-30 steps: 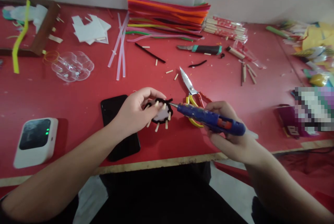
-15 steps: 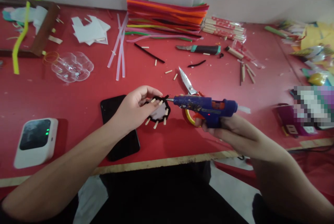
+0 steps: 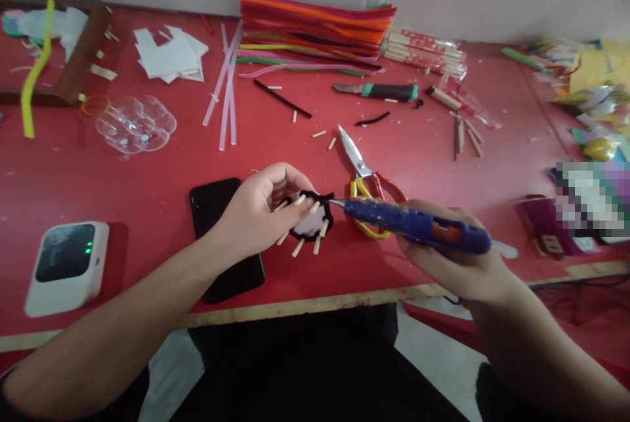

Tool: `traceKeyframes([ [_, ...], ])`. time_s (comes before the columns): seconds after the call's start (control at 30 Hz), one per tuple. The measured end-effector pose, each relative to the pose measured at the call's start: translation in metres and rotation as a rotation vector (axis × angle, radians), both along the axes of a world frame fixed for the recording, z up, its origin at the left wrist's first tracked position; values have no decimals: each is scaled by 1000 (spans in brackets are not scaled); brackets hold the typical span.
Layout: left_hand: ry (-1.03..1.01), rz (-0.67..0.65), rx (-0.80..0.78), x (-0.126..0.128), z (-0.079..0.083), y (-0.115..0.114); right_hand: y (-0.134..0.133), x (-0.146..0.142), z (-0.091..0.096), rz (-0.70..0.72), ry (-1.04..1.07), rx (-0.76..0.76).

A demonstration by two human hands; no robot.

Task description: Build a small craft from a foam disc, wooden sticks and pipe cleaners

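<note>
Between thumb and fingers, my left hand (image 3: 266, 212) pinches a small round craft piece (image 3: 309, 224). It has a pale centre, a fuzzy black pipe-cleaner rim and several short wooden sticks around the edge. My right hand (image 3: 443, 258) is wrapped round a blue hot glue gun (image 3: 418, 224), its far fingers hidden by the gun's body. The metal nozzle meets or nearly meets the black rim at its upper right; contact is hard to tell. A clear glue stick (image 3: 504, 249) pokes out of the gun's back. Scissors (image 3: 361, 166) with red and yellow handles lie just behind the gun.
Under my left wrist lies a black phone (image 3: 246, 277). A white device (image 3: 67, 269) sits at the left. Farther back are pipe cleaners (image 3: 315, 25), glue sticks (image 3: 229, 94), a utility knife (image 3: 388, 92), a clear palette (image 3: 138, 125) and white card pieces (image 3: 170, 54).
Both hands have shifted slightly right and toward me, carrying the craft piece and glue gun. The gun has rolled and now tilts downward toward its rear. More of the scissors' handles shows.
</note>
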State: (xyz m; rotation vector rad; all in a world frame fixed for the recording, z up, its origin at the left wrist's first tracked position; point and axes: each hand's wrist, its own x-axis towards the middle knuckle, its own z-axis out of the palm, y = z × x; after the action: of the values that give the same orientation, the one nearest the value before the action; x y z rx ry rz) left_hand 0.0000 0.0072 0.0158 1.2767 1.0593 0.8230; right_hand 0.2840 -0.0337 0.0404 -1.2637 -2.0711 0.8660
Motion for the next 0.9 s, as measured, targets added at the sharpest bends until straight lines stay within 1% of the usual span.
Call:
traceKeyframes([
  [0.1,7,-13,-17,0,-1,0,3,-2,3,97,-51,55],
  [0.17,22,-24,-31,0,-2,-1,4,-4,4,106,-83,144],
  [0.23,38,-29,-41,0,-4,-1,4,-6,3,113,-104,202],
  [0.33,38,-21,-66,1,-3,-2,2,-9,2,74,-140,249],
  [0.47,-45,-18,-120,2,1,-2,1,-11,3,41,-147,340],
  [0.6,-66,-12,-130,2,3,-2,2,-10,3,45,-167,345],
  [0.67,-67,-11,-134,2,3,-1,3,-10,2,51,-140,343],
  [0.83,-91,0,-149,2,4,-1,6,-8,-1,98,-123,380],
  [0.9,-88,3,-149,2,4,-1,6,-9,0,79,-126,375],
])
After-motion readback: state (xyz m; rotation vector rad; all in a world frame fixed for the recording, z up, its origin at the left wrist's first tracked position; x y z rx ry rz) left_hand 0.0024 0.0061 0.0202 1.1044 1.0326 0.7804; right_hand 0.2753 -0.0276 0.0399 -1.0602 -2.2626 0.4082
